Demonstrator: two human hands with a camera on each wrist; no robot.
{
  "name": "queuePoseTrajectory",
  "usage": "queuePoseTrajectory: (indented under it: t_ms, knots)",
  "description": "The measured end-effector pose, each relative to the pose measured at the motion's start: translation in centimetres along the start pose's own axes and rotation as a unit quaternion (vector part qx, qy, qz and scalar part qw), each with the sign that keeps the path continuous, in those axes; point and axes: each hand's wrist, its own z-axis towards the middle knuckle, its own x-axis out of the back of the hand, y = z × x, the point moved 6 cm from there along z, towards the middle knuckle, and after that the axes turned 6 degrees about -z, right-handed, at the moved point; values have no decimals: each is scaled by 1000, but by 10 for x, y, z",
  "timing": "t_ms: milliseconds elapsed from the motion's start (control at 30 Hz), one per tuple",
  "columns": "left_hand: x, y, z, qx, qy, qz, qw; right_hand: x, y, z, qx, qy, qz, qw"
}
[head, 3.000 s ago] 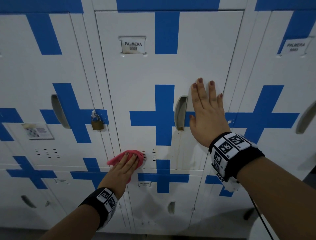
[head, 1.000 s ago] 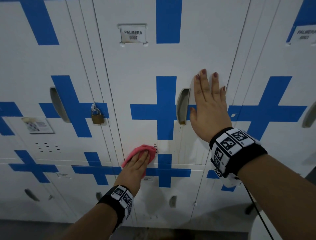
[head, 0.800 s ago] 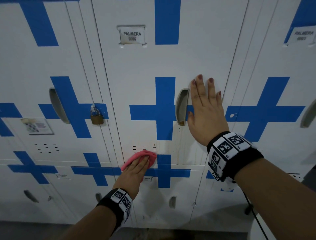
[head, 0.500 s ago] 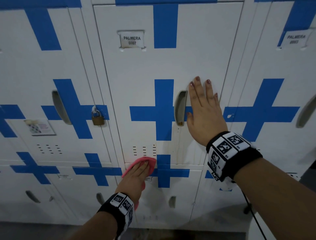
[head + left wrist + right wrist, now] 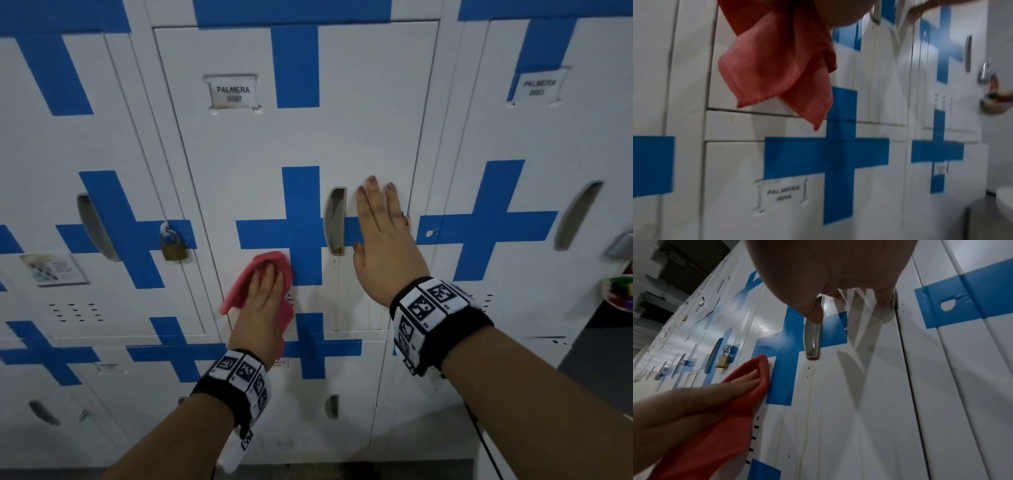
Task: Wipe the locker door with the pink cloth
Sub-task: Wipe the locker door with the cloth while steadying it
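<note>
Keep your flat right hand (image 5: 383,240) bracing the locker door (image 5: 239,154) beside its handle (image 5: 335,221). Your left hand (image 5: 262,301) presses the pink cloth (image 5: 263,270) with straight fingers (image 5: 748,378) against the door's lower middle; overlap strokes upward.

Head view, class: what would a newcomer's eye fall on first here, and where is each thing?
First the pink cloth, bright against the white locker door, pressed by the left hand just left of the blue cross at mid-door. Next the right hand, flat on the door beside the recessed handle. Then the brass padlock on the neighbouring locker to the left.
</note>
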Motion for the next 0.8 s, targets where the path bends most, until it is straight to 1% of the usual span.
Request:
queuePoseTrajectory:
  t_ms: [67,133,200,300,433,467,533,633,700,767,800]
  knots:
    - [-14,-9,-2,-7,-28,42,999,-2,1,0,-2,-1,4,1000]
    - [-23,-17,-8,-27,-42,77,996,-3,0,1,-1,0,8,1000]
    - [-33,-24,-15,-47,-64,122,989,-4,0,1,-2,2,10,1000]
    - [-47,-35,-21,-56,-96,160,981,-4,0,2,-1,4,8,1000]
    - [-55,-41,-24,-56,-114,156,980,-6,1,3,-1,4,3,1000]
    - [-56,-42,-24,-69,-108,152,980,-6,1,3,-1,3,2,1000]
    - [-62,-46,-28,-86,-130,164,974,-6,1,3,-1,2,3,1000]
    - [-65,-51,-31,-78,-157,165,971,-6,1,3,-1,-1,-2,1000]
    - [-63,-48,-32,-72,-154,153,974,-6,1,3,-2,-2,-4,1000]
    - [-64,-49,-34,-77,-158,162,971,-6,1,3,-3,-3,-5,1000]
    - [-63,-50,-34,-68,-156,146,975,-6,1,3,-2,-4,-5,1000]
